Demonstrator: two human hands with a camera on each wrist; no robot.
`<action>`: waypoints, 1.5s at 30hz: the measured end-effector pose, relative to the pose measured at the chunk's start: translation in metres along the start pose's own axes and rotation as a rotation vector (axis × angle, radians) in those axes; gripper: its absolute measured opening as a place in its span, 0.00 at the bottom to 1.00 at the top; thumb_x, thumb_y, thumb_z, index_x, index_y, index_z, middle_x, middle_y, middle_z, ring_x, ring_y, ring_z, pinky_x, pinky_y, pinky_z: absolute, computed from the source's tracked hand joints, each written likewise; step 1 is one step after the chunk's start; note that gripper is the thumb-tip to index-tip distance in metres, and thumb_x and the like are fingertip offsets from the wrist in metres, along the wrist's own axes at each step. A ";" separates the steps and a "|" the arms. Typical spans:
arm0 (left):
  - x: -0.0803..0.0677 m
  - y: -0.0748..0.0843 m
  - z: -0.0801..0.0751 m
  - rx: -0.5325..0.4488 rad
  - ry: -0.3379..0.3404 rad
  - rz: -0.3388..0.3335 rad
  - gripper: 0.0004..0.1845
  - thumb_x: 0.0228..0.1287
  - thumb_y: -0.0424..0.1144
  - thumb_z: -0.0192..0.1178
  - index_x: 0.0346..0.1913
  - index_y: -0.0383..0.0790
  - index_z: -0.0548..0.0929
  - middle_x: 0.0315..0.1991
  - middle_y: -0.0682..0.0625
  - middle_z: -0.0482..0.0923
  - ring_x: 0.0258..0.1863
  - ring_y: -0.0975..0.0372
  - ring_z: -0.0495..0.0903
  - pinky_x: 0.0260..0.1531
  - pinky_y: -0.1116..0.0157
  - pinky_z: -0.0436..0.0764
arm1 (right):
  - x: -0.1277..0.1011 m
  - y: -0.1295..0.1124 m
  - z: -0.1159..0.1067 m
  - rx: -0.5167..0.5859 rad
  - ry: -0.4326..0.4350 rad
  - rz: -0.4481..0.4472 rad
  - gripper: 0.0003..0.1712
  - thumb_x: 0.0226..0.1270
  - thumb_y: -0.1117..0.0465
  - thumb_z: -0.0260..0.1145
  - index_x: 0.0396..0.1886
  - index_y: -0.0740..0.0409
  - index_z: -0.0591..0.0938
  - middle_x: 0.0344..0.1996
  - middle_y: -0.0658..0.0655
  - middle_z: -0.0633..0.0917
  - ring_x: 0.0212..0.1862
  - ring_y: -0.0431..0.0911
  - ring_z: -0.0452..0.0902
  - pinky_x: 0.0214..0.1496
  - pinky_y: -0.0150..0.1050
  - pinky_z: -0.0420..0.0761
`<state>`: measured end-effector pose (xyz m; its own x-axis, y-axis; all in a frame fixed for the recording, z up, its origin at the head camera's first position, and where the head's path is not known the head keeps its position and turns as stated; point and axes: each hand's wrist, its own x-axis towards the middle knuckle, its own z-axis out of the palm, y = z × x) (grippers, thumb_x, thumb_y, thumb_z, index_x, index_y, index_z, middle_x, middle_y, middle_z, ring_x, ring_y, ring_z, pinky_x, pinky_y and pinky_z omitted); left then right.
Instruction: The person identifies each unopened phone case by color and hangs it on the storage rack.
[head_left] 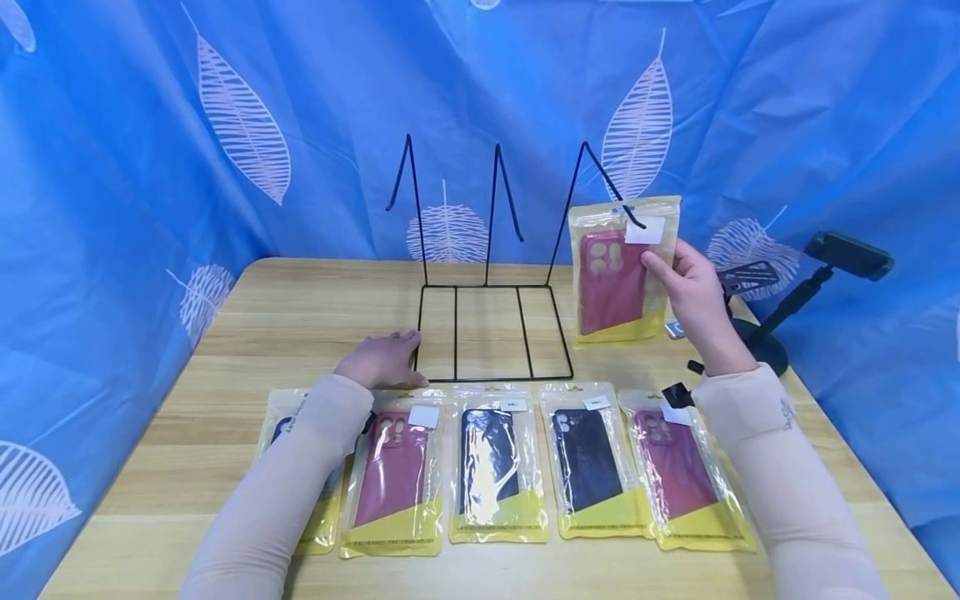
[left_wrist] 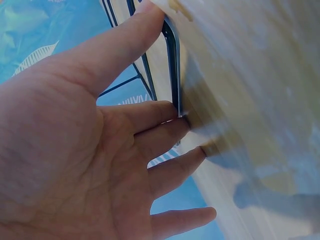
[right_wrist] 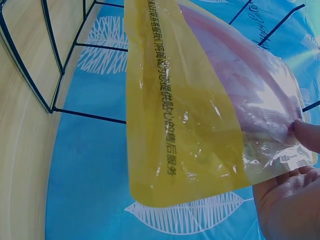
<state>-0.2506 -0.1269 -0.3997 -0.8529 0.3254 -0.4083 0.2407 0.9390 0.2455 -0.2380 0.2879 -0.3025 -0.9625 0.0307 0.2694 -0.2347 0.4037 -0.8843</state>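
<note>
At the right of the head view, the right hand (head_left: 697, 292) holds up a clear bag with a yellow lower band (head_left: 626, 271), a red phone case (head_left: 611, 283) showing inside. The grip is narrow: the thumb presses on the front near the bag's right edge and the other fingers go behind, probably so that the top edge stays free beside the right prong (head_left: 609, 179) of the wire rack (head_left: 517, 286). That prong's tip overlaps the white label (head_left: 652, 230) at the upper right of the bag (whether it passes through a hole there or only hangs in front, I cannot tell). At the centre left, the left hand (head_left: 382, 360) rests at the near left corner of the rack's base, seemingly to steady so light a frame; in the left wrist view its fingers are spread wide and fairly straight, thumb and index tips at the wire, pinching no bag. Five more bags (head_left: 491, 467) lie side by side along the bottom of the frame, laid out, it seems, within easy reach, the leftmost partly covered by the left sleeve (head_left: 300, 467). As for the held bag, it lies between right thumb and fingers at its side only, most of it extending left of them, its yellow end below the hand.
</note>
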 end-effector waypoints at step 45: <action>0.001 0.000 -0.001 0.015 0.008 0.003 0.48 0.65 0.56 0.62 0.79 0.38 0.51 0.80 0.44 0.47 0.79 0.45 0.49 0.75 0.38 0.48 | 0.116 0.012 0.043 0.018 0.132 0.033 0.13 0.71 0.44 0.62 0.40 0.48 0.78 0.28 0.43 0.73 0.37 0.38 0.65 0.40 0.31 0.65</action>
<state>-0.2518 -0.1264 -0.3995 -0.8556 0.3278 -0.4006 0.2504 0.9395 0.2339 -0.3587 0.2574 -0.2983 -0.9437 0.1639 0.2873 -0.2071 0.3844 -0.8996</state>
